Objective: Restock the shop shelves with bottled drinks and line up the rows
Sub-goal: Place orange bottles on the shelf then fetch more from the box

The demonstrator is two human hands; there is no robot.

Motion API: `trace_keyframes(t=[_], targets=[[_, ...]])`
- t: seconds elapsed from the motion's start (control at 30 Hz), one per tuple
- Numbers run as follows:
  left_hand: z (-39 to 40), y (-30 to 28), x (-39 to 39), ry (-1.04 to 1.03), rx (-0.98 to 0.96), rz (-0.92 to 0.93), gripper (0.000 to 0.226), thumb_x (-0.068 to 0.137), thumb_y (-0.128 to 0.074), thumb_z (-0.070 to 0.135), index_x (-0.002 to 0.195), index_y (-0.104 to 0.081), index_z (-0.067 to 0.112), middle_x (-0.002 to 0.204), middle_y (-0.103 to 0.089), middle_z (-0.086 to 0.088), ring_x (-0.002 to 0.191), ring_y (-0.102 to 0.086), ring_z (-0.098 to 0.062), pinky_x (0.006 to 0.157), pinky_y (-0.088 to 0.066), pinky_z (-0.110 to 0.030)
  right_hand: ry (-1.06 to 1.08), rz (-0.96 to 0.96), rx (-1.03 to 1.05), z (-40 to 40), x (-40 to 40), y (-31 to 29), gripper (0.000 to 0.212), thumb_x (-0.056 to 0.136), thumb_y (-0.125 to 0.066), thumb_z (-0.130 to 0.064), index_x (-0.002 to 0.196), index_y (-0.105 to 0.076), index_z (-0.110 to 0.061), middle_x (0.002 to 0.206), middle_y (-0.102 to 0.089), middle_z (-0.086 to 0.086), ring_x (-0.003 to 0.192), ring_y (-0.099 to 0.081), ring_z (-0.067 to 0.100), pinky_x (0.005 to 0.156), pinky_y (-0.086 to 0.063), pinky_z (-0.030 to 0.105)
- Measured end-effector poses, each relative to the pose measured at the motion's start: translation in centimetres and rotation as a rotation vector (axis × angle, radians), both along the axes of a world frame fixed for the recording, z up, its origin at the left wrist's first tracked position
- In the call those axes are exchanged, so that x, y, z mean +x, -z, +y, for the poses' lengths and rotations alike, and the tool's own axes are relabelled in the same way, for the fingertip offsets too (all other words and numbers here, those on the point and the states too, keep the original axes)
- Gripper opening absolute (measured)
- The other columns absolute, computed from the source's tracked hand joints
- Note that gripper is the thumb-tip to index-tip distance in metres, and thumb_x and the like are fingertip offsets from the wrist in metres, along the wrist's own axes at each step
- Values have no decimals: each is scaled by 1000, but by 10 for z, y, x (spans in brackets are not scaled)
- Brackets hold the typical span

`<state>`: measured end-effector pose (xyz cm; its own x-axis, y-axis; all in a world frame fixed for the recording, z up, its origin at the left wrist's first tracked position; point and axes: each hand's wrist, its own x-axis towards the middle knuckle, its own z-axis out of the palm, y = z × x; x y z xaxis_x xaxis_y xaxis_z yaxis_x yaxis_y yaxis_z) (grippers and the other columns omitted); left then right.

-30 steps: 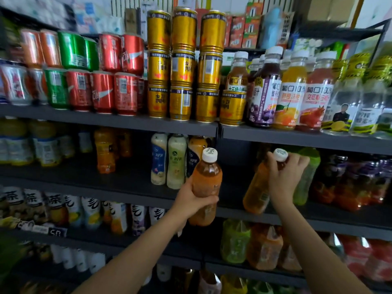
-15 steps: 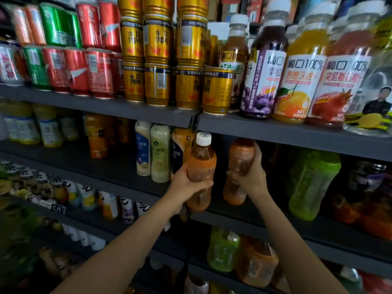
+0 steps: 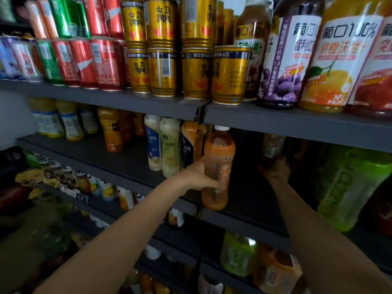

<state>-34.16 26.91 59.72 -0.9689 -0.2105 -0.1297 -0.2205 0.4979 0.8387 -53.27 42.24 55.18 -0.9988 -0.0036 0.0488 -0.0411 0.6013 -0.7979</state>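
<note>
My left hand [image 3: 198,175] grips an orange tea bottle with a white cap [image 3: 218,164], held upright in front of the second shelf [image 3: 244,217]. Further in, my right hand [image 3: 274,169] holds the lower part of a second orange tea bottle [image 3: 272,146], deep in the dark back of the same shelf, under the shelf above. That bottle's top is hidden by the upper shelf edge [image 3: 297,128].
Milky bottles [image 3: 162,145] and a brown bottle [image 3: 191,143] stand just left of my left hand. A green tea bottle [image 3: 347,187] stands to the right. Gold cans [image 3: 195,71], red cans [image 3: 104,62] and juice bottles [image 3: 284,56] fill the shelf above. More bottles sit on lower shelves.
My right hand has pushed its bottle further back into the shelf. The left hand still holds its bottle near the shelf front. The camera has moved closer.
</note>
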Motion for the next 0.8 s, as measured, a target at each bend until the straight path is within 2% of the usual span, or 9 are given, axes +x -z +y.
trace_keyframes(t=[0.1,0.23,0.33,0.4,0.5,0.63,0.73,0.8], targets=[[0,7,-5,-3,-61,4,75,62,-82,34,127,-48,24,122,-60,4,113,-55,-13,103,-42,-37,-4,25,-51,7,0,4,64,84,-66,-31,131,-37,2,135,-43,26,121,-46,41,99,-38,41],[27,5,-23,-50,-69,84,64,72,-78,30,127,-47,23,127,-56,3,119,-51,-14,95,-39,-23,-59,154,-78,28,29,13,42,87,-59,-9,126,-45,0,129,-51,22,118,-50,37,95,-41,37],[55,6,-47,-93,-140,133,67,75,-75,34,132,-43,17,134,-51,-3,124,-47,-20,94,-39,-27,-100,202,-136,43,53,16,42,85,-56,-1,126,-45,1,123,-56,21,115,-52,36,94,-41,37],[70,9,-65,-125,-162,160,67,75,-74,34,132,-43,14,133,-51,-6,124,-47,-22,96,-41,-31,-109,206,-185,51,58,21,41,84,-55,3,124,-46,1,118,-58,20,110,-55,36,96,-44,45],[85,12,-91,-186,-137,220,63,74,-76,32,126,-46,11,126,-57,-10,117,-53,-24,90,-44,-32,-96,136,-333,58,59,27,43,82,-51,12,122,-45,-2,106,-55,13,104,-58,39,92,-47,55],[95,18,-112,-204,-58,184,52,76,-74,30,115,-50,6,114,-59,-10,110,-56,-26,85,-46,-32,-112,-15,-440,56,59,28,46,85,-49,11,126,-40,-9,110,-51,8,110,-57,33,95,-47,51],[80,24,-102,-155,-46,133,39,83,-67,19,117,-51,7,119,-56,-11,108,-57,-26,90,-48,-34,-84,-9,-399,49,65,26,43,84,-54,4,121,-43,-13,109,-54,5,108,-58,29,93,-49,51],[59,34,-76,-179,-38,186,31,86,-62,12,115,-53,9,119,-56,-10,106,-58,-24,89,-48,-32,-59,22,-408,36,80,24,40,83,-50,7,119,-45,-11,106,-55,7,104,-60,30,91,-50,50]])
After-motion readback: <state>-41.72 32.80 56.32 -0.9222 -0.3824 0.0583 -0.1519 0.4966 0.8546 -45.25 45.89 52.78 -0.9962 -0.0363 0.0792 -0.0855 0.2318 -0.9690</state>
